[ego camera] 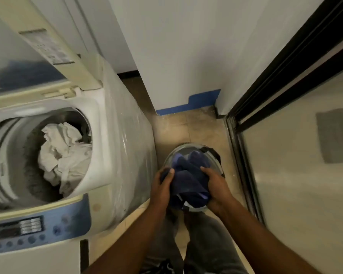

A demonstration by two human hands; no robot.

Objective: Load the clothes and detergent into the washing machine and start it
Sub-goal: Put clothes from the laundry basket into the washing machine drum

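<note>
A top-loading washing machine (107,135) stands at the left with its lid (28,62) raised. White clothes (63,153) lie crumpled in the drum. To the right, on the floor, sits a round grey laundry basket (216,161). Over it I hold a bundle of dark blue clothes (188,180) with both hands. My left hand (162,186) grips its left side and my right hand (216,184) grips its right side. No detergent is in view.
The machine's blue control panel (28,232) with buttons faces me at the lower left. A white wall corner (176,66) with blue tape at its base stands ahead. A sliding door with a dark frame (285,76) runs along the right. The tiled floor strip is narrow.
</note>
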